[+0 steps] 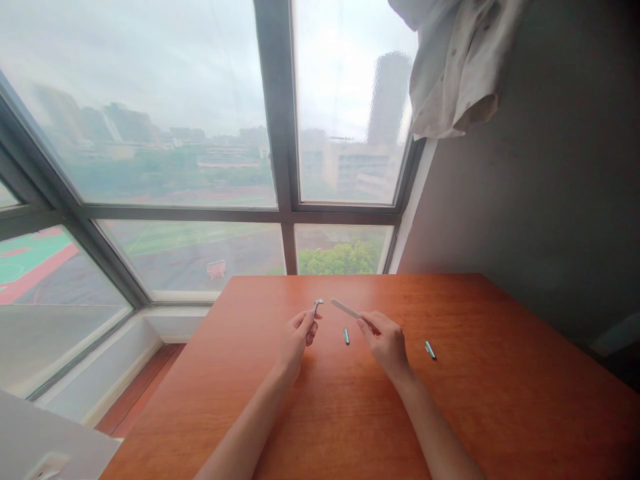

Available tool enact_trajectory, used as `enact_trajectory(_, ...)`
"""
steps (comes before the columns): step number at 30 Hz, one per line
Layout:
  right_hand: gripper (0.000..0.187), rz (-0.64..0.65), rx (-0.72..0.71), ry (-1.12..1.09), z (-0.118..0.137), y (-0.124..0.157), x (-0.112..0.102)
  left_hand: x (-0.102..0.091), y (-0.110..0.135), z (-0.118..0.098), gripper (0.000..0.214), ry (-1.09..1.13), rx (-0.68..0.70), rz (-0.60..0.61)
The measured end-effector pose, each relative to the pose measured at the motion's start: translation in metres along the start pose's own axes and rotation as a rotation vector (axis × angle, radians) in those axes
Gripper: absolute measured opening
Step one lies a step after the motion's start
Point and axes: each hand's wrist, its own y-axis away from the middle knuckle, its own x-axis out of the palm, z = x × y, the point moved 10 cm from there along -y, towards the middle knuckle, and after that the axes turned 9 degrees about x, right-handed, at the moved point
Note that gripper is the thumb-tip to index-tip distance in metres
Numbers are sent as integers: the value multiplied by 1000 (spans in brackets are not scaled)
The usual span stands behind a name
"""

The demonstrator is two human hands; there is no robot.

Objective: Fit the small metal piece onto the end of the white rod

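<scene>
Head view: seemingly an aligning step.
Left hand (299, 331) pinches curved metal piece (316, 305); right hand (389, 341) grips pale strip (345, 308); meeting would need steadiness.

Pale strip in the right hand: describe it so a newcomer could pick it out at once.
Start at the reddish table below the windows, then find the right hand above it. The pale strip juts from it toward the left hand. It is long and straight, unlike the bent shiny piece in the left hand and the two short greenish pieces on the table.
</scene>
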Motion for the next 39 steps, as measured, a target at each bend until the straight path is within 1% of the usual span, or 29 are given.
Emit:
enact_trajectory(3,28,47,-18,-26,5,3,7,1,-1,3,49,2,-30,-4)
enact_trajectory(5,28,56,-18,-25,6,4,8,5,1,3,47,6,-41,1)
enact_trajectory(10,29,2,17,-3,-1,1,1,8,7,-7,42,-1,-4,-5)
enact_trajectory(13,29,-4,14,-22,-2,-1,-1,6,7,-11,41,9,14,-12)
enact_trajectory(19,27,56,-20,-59,3,2,7,4,1,0,44,22,-40,1)
enact_trajectory(24,27,54,-30,-32,3,3,8,7,0,9,43,27,-61,43)
enact_trajectory(32,25,34,-24,20,2,2,7,5,1,6,42,14,-31,38)
enact_trajectory(39,26,37,-27,20,2,3,8,7,1,4,44,16,-11,37)
